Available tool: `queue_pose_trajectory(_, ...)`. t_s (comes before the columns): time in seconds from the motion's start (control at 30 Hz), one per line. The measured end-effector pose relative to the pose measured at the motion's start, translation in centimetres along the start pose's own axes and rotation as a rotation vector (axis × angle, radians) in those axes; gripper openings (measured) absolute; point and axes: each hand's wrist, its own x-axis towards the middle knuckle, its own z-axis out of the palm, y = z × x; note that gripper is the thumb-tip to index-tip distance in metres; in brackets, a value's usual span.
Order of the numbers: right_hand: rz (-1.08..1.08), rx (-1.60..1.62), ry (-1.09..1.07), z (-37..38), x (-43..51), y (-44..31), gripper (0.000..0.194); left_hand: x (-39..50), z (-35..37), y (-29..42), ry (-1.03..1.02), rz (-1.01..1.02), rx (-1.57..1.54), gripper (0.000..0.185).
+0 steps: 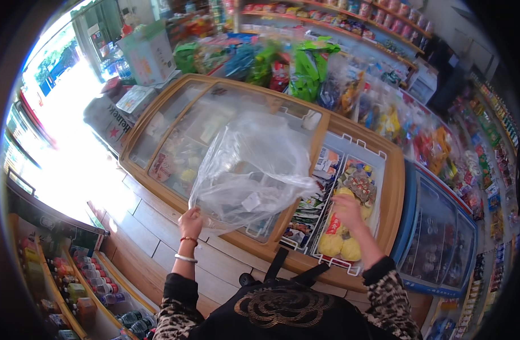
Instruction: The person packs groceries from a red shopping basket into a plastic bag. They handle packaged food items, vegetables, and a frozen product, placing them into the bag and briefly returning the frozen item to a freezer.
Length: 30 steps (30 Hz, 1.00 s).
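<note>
A large clear plastic bag point(255, 170) spreads over the sliding glass lid of a chest freezer point(362, 123) with a tan frame. My left hand point(191, 222) pinches the bag's near left edge. My right hand point(348, 209), somewhat blurred, is over the open section, past the bag's right end; whether its fingers hold anything cannot be told. Under it, a wire basket holds yellow packaged food point(334, 240) with red lettering and a brown-filled pack point(362, 185). Beside them stand rows of small wrapped packs point(311, 208).
Bagged snacks point(308, 70) crowd the freezer's far side. A blue-framed freezer point(438, 233) adjoins at the right. Shelves of bottles point(98, 276) stand at lower left. Cartons point(145, 55) are stacked at the freezer's far left end, near a bright doorway.
</note>
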Motion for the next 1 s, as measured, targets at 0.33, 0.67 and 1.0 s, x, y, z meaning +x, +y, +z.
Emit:
queue_pose_trajectory(0.33, -0.407, -0.372, -0.603, 15.4, 1.7, -6.8, 0.017, -6.8, -25.7, -24.7, 0.853, -0.424, -1.099, 0.039)
queue_pose_trajectory(0.67, -0.445, -0.091, -0.442, 13.5, 0.6, -5.0, 0.015, -22.3, -26.4, -22.4, 1.020, -0.623, -1.092, 0.040)
queue_pose_trajectory(1.0, -0.375, -0.168, -0.456, 1.6, -7.3, 2.2, 0.014, -26.9, -14.7, -20.7, 0.825, -0.783, -0.899, 0.032)
